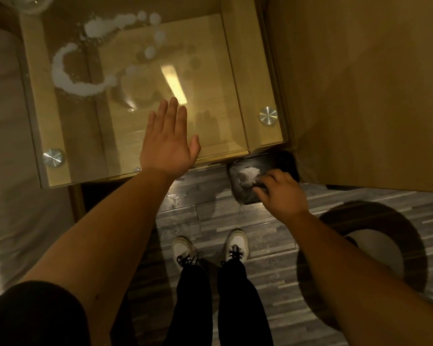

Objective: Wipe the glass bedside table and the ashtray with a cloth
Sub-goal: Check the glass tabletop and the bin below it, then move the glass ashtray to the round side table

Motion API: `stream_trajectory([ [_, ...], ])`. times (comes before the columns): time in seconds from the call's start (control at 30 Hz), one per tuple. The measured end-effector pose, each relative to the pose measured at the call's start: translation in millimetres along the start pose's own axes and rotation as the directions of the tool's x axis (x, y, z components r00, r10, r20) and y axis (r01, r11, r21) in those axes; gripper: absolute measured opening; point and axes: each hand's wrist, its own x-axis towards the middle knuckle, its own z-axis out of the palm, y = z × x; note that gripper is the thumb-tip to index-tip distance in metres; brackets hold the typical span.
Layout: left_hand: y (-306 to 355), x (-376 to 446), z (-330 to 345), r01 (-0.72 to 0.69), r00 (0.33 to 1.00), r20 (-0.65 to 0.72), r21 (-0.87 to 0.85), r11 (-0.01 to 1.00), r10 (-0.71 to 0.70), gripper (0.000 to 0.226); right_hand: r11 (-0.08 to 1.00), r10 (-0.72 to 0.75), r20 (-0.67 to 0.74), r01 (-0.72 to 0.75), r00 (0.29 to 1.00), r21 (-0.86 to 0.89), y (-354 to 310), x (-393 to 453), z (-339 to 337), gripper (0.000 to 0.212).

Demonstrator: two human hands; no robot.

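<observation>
Two hands were observed at the near edge of the glass bedside table (238, 78). The left hand (169, 143) was laid over the glass near that edge, fingers straight and spread, holding nothing. The right hand (280, 193) was closed on the black ashtray (260, 171), held just off the table's near right corner, above the floor (235, 221). White foam streaks (70, 81) lay across the far left of the glass, beyond the left hand, judged the nearer hand. No cloth was identified.
</observation>
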Motion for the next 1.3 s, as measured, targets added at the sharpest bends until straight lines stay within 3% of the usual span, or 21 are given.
stream_trajectory([
  [0.13,-0.9,-1.0,0.5,-0.007,1.000,0.000,0.005,1.000,0.007,0.065,0.998,-0.055,-0.068,0.055,0.996,-0.004,-3.6,0.7,-13.3,0.044],
  [0.47,-0.1,1.7,-15.4,-0.002,0.988,0.156,0.059,0.998,-0.007,0.067,0.975,-0.223,-0.261,0.209,0.939,-0.079,-47.0,23.5,-77.6,0.032],
  [0.6,4.6,-5.0,-39.0,0.025,0.986,0.158,0.121,0.992,-0.044,0.069,0.960,-0.280,-0.331,0.269,0.901,-0.081,-68.5,36.3,-99.9,0.021],
  [0.93,-8.5,-17.3,-87.4,0.136,0.984,0.109,0.076,0.988,-0.143,0.070,0.918,-0.384,-0.211,0.348,0.899,-0.190,-123.1,82.3,-158.8,0.057],
  [1.3,-45.9,-42.4,-118.2,0.256,0.964,0.057,0.079,0.963,-0.261,0.077,0.873,-0.458,-0.135,0.416,0.879,-0.254,-173.5,102.7,-172.0,0.068],
])
